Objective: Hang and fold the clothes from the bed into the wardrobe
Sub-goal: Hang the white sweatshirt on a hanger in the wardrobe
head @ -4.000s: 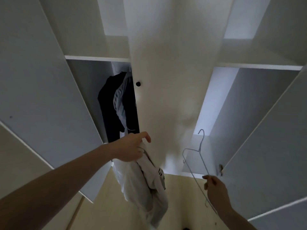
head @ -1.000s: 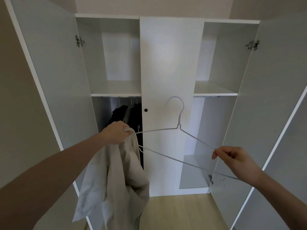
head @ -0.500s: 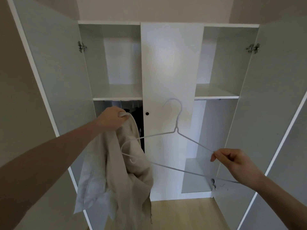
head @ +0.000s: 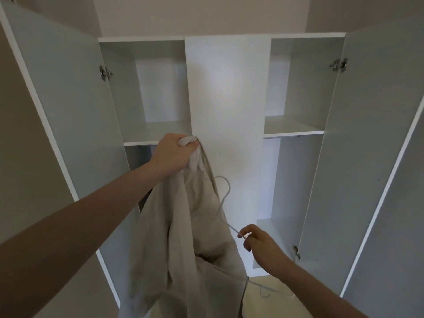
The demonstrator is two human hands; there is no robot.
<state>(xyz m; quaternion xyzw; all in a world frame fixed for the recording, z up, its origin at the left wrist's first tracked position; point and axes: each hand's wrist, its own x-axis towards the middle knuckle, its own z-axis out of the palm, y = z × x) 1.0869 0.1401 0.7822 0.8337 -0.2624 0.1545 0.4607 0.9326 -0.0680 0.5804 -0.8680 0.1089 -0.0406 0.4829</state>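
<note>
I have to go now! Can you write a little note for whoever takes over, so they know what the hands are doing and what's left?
Left hand grips the beige garment bunched at its top, held up before the open wardrobe.
Right hand pinches the white wire hanger, partly tucked into the garment.
Done: garment and hanger brought together.
Left: seat the garment properly on the hanger, then hang it under the shelf.

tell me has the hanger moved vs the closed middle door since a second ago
Yes. The hanger has dropped lower against the middle door and shifted left, partly behind the beige garment.
</note>
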